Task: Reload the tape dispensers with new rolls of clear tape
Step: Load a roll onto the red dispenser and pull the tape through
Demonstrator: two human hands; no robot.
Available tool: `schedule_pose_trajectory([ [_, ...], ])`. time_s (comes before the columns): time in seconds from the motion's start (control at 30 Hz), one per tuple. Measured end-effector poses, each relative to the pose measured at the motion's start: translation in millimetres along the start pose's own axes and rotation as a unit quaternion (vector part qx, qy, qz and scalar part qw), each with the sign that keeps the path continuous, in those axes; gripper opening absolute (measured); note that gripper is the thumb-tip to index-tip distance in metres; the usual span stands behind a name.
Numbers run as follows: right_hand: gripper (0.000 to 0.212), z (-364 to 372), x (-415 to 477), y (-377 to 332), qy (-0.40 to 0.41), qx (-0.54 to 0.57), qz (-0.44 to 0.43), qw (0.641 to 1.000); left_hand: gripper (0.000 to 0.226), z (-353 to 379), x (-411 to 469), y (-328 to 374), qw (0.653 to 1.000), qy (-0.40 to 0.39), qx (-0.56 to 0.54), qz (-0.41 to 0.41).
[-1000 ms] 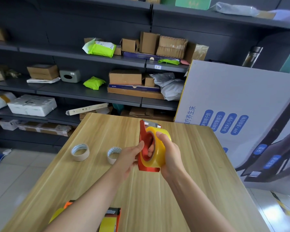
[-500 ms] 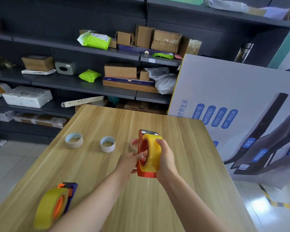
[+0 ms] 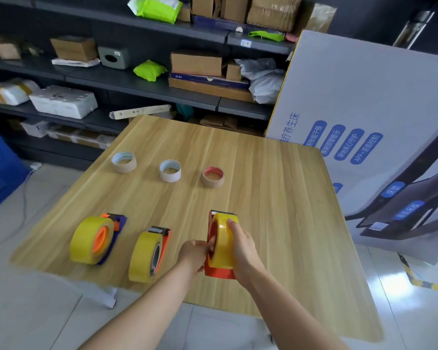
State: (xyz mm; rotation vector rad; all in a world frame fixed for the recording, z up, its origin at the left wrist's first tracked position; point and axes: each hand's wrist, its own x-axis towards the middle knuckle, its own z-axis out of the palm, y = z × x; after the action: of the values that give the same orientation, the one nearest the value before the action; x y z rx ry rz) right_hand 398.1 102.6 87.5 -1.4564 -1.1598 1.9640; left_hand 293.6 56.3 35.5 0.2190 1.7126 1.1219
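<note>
- Risk: the yellow roll (image 3: 224,239) may not be fully seated on the hub. If you ease your right hand (image 3: 242,248) off too soon, it could slide out toward your left hand (image 3: 194,253)
- Risk: no free tape end shows. If it is not led to the cutter just beyond your right fingertips, it will likely stick back onto the roll
- Risk: that cutter edge is close, and a slip forward could nick a finger
- Right hand: fingers wrapped closely over the roll's outer face, gripping it; thumb hidden
- Left hand: fingers bunched narrow, pinching at the hub side of the red dispenser (image 3: 218,272); exact contact hidden
- Red dispenser: upright between both hands, low at the counter (image 3: 276,198); cannot tell if it touches
- Left of your left hand: orange dispenser (image 3: 165,238), then purple dispenser (image 3: 119,223), both carrying rolls
</note>
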Motion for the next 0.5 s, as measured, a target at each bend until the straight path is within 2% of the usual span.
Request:
schedule_pose_trajectory([
  [0.2, 0.03, -6.1, 3.5, 38.2, -0.021, -0.004, 0.053, 0.998, 0.031, 2.7, 11.1, -37.1, 0.995, -0.021, 0.059, -0.076],
  [0.33, 0.043, -5.6, 8.6, 61.8, -0.036, 0.012, 0.089, 0.995, 0.028, 0.2, 13.3, -50.8, 0.99, -0.041, 0.077, -0.111],
  [0.5, 0.05, -5.4, 19.7, 80.7, -0.03, 0.004, 0.107, 0.994, 0.036, 0.1, 24.6, -62.3, 0.984, -0.063, 0.101, -0.132],
])
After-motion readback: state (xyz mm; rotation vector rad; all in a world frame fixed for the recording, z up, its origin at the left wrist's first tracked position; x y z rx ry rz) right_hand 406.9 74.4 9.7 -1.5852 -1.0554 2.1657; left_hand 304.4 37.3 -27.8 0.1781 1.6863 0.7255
